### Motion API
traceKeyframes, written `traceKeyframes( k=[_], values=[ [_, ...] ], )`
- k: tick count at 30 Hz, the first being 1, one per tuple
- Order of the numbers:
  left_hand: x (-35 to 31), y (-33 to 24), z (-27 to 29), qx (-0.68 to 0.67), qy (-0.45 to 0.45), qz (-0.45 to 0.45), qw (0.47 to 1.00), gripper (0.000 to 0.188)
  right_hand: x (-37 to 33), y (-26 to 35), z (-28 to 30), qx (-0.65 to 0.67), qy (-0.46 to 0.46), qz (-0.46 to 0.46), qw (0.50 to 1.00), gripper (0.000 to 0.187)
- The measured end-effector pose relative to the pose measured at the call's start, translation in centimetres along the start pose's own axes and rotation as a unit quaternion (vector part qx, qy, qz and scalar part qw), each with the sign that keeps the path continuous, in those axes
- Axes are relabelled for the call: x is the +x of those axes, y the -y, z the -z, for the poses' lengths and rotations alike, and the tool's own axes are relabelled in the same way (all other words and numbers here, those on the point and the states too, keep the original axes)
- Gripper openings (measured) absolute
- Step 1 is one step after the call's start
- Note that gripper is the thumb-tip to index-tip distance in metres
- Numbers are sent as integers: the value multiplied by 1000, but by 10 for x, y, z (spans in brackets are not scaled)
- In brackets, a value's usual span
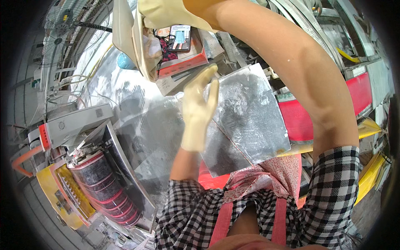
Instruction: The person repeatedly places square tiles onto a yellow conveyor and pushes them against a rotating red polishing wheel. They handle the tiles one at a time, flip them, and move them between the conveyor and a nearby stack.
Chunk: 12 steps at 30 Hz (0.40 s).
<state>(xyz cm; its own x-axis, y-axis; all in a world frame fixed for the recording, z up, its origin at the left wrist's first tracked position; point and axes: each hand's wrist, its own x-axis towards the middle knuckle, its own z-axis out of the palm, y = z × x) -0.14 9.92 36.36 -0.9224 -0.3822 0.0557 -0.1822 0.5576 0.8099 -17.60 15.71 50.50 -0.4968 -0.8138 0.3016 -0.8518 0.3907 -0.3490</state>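
My left hand (196, 106), in a cream rubber glove, is raised over the grey worktop, fingers stretched and thumb apart, with nothing in it. Just to its right lies a square metal-grey plate (246, 110), dusted white, overlapping a second grey sheet (223, 154). My right arm bends up across the right side. At the top edge, my gloved right hand (154, 25) looms large and close, its fingers pointing down and apart. Part of that hand is cut off by the frame. Beyond the fingers, a phone (180, 38) with a lit screen rests in an open red-edged box (185, 62).
At left stands a machine with dark ribbed rollers (106, 187) and a yellow side panel (62, 196). A grey control box (79, 123) is above it. A fan (58, 35) stands at far left. A red curved panel (298, 121) runs along the right.
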Motion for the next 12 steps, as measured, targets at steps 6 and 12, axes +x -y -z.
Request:
traceKeyframes(
  k=[6,12],
  values=[
    [-77,13,-11,-94,28,135,986,28,-1,6,5,11,17,-1,1000,28],
    [-101,24,-9,-146,18,180,973,28,24,-5,6,-4,92,19,996,30]
  ],
)
